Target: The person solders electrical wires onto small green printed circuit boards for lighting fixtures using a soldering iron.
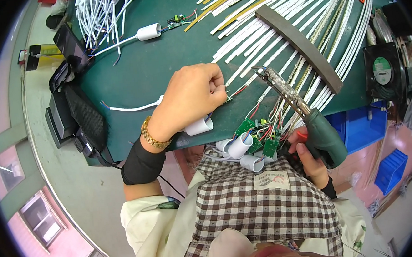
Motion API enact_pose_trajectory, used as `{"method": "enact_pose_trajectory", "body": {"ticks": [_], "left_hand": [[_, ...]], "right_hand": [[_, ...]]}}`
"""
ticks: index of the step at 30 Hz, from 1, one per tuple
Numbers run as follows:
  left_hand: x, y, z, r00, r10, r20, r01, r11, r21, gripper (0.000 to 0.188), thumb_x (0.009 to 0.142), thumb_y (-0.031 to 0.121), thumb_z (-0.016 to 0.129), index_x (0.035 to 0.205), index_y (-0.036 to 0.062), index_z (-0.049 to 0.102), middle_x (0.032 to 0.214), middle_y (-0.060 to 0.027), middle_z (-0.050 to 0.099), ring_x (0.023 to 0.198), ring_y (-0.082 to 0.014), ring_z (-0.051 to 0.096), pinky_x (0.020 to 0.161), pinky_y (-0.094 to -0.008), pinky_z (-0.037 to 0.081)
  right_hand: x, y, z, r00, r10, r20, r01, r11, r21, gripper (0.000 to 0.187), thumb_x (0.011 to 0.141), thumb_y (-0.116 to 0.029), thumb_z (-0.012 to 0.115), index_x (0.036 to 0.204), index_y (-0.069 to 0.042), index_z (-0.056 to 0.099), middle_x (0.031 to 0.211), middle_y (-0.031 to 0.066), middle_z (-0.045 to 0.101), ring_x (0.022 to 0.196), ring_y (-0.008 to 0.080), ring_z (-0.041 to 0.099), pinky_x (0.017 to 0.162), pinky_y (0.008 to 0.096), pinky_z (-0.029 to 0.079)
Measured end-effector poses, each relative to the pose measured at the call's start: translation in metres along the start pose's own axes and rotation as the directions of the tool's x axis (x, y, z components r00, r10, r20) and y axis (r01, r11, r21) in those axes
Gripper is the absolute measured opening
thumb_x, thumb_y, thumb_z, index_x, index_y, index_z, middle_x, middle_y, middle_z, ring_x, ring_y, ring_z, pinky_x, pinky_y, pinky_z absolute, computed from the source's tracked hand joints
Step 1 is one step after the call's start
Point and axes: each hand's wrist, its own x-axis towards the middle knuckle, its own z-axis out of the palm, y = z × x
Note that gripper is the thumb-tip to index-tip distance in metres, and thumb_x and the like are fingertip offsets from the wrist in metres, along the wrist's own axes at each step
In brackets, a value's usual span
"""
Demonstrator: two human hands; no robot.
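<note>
My left hand [189,94] is closed over the green table, its thumb and fingers pinching a small circuit board that they mostly hide. Red and white wires run from it to a thin white LED strip [244,73]. Under my left wrist lies a white plastic cap [200,126], with a white cable [133,108] coming out to the left. In my right hand [312,164] is a soldering gun [325,137] with a green handle. Its bent tip points up and left, near the strip and apart from the pinched board. Wired green circuit boards [270,148] and white caps [239,146] hang at the table edge.
A dark curved bar [301,50] lies across many LED strips [252,34]. At the back left are bundled white cables [107,13] and a cap with board [149,32]. A phone [72,47] stands left, a fan [382,71] right. Blue bins [366,127] sit below.
</note>
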Motion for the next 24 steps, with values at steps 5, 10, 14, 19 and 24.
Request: {"method": "enact_pose_trajectory", "body": {"ticks": [5,10,14,19,24], "left_hand": [[-0.003,-0.006,-0.011,0.989,0.116,0.096,-0.113,0.993,-0.031,0.014,0.077,0.007,0.069,0.087,-0.0003,0.062,0.076,-0.0098,0.061,0.065,-0.018,0.059,0.062,-0.0314,0.048],[-0.006,-0.007,-0.023,0.972,0.169,0.164,-0.148,0.98,-0.136,0.029,0.073,0.004,0.072,0.1,0.0015,0.062,0.083,-0.0076,0.056,0.075,-0.0216,0.057,0.074,-0.0318,0.049],[-0.002,-0.014,-0.022,0.963,0.229,0.142,-0.2,0.96,-0.195,0.031,0.072,0.001,0.073,0.101,0.0022,0.062,0.083,-0.0047,0.055,0.076,-0.0167,0.055,0.075,-0.0281,0.049],[-0.002,-0.021,-0.019,0.985,0.058,0.165,0.016,0.911,-0.413,0.017,0.078,0.001,0.07,0.095,0.0004,0.068,0.084,-0.0049,0.064,0.074,-0.0099,0.058,0.068,-0.0249,0.049],[-0.002,-0.012,-0.017,0.994,0.107,-0.008,-0.107,0.979,-0.173,0.007,0.079,0.002,0.069,0.086,0.0008,0.07,0.078,-0.0055,0.067,0.066,-0.0099,0.059,0.062,-0.025,0.048]], "right_hand": [[0.003,0.003,-0.002,0.998,-0.055,-0.025,0.055,0.998,0.012,0.032,0.089,-0.001,0.061,0.12,0.002,0.056,0.097,0.0101,0.064,0.074,0.0122,0.062,0.067,0.026,0.053],[0.001,0.005,-0.003,0.996,-0.09,-0.017,0.09,0.996,-0.002,0.034,0.09,-0.001,0.061,0.123,0.001,0.054,0.097,0.0093,0.064,0.074,0.0117,0.062,0.067,0.0253,0.053],[-0.004,0.004,-0.003,0.996,-0.017,-0.092,0.023,0.998,0.066,0.035,0.09,-0.009,0.063,0.123,-0.002,0.053,0.101,0.0139,0.062,0.078,0.017,0.06,0.068,0.0293,0.052],[-0.004,0.007,-0.007,0.996,-0.041,-0.083,0.047,0.997,0.063,0.035,0.091,-0.008,0.063,0.124,-0.002,0.053,0.101,0.0145,0.062,0.076,0.0165,0.06,0.069,0.029,0.052],[-0.003,0.004,-0.007,0.994,-0.069,-0.083,0.072,0.997,0.025,0.033,0.092,-0.007,0.06,0.124,-0.001,0.052,0.101,0.0146,0.062,0.075,0.0159,0.06,0.069,0.0288,0.052]]}}
